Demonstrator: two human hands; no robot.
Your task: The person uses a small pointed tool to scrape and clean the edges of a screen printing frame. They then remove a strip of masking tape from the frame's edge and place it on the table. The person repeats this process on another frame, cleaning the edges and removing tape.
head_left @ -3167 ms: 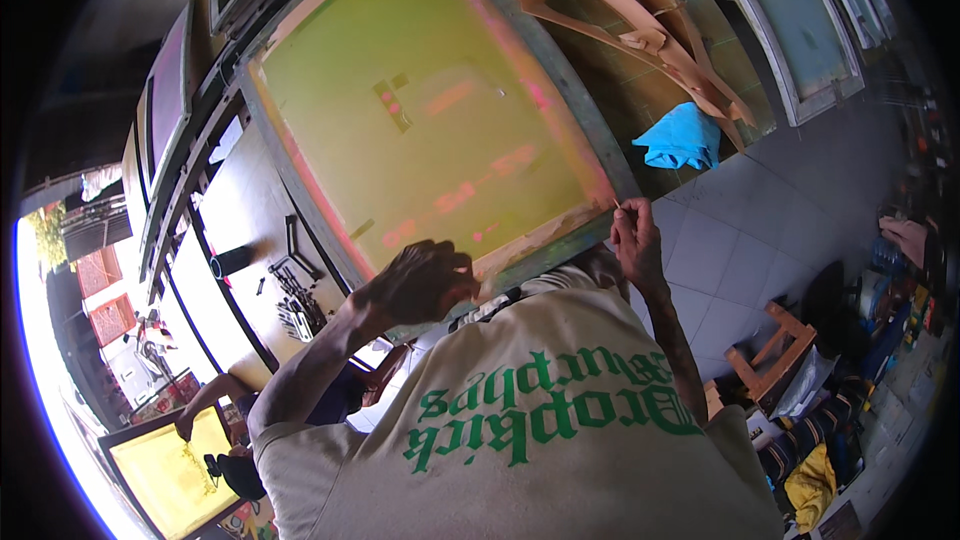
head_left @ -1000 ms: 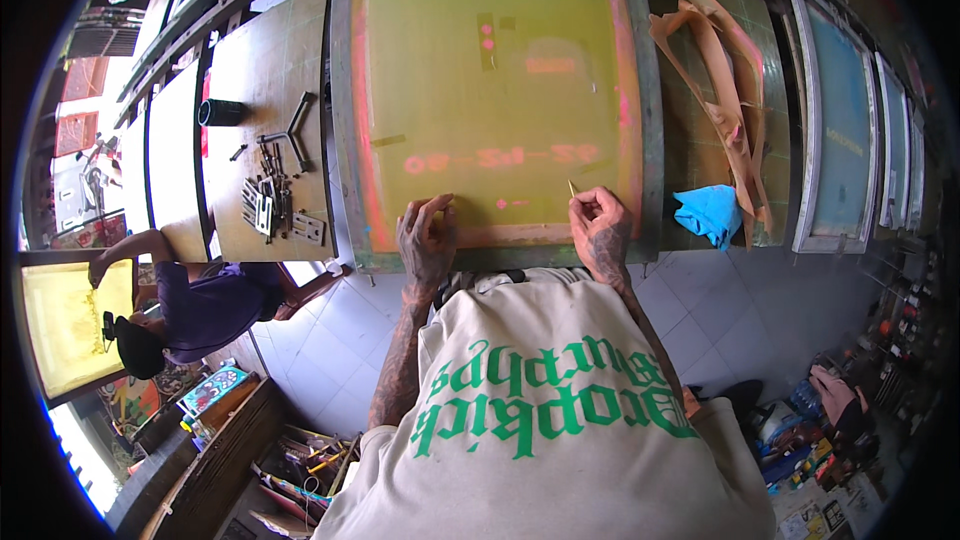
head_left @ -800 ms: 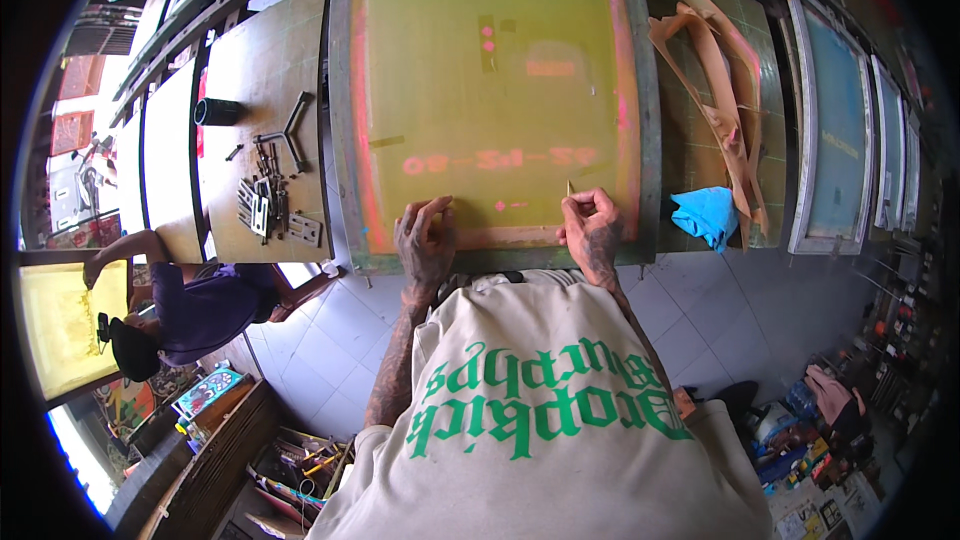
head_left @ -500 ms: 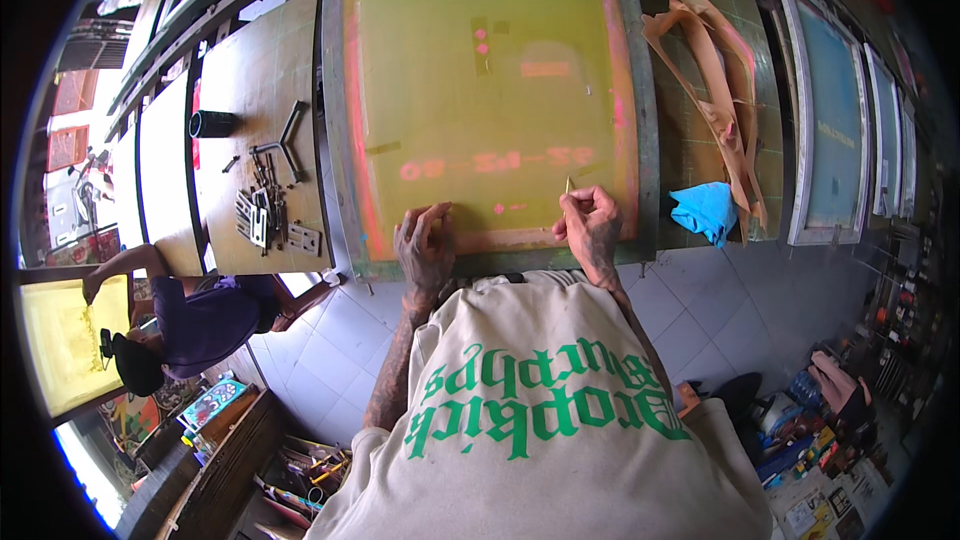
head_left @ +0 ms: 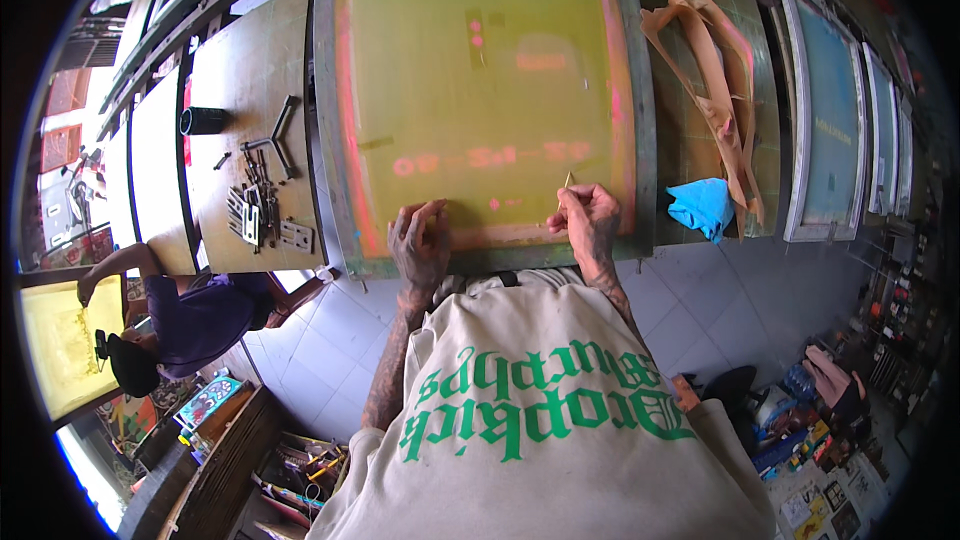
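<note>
A silk-screen printing frame (head_left: 330, 140) with a yellow-green mesh and pink-orange marks lies flat in front of me. Between the thumb and fingertips of my right hand (head_left: 588, 215) is a thin, pale pointed stick, its tip up, over the lower right of the mesh. My left hand (head_left: 420, 240) rests at the near left of the screen, its fingers loosely bent and somewhat apart, with nothing seen in them. A row of pink marks (head_left: 490, 158) runs across the mesh just beyond both hands.
To the left, a board (head_left: 240, 50) bears a black cylinder (head_left: 204, 121) and several metal clamps and bolts (head_left: 255, 205). At right lie a blue cloth (head_left: 700, 208) and torn brown paper (head_left: 722, 100). Another person (head_left: 200, 325) works at a yellow screen (head_left: 65, 340) on the far left.
The whole scene has shifted slightly leftward in view. My right hand still pinches the stick, nearly in the same spot; my left hand stays at the screen's near edge.
</note>
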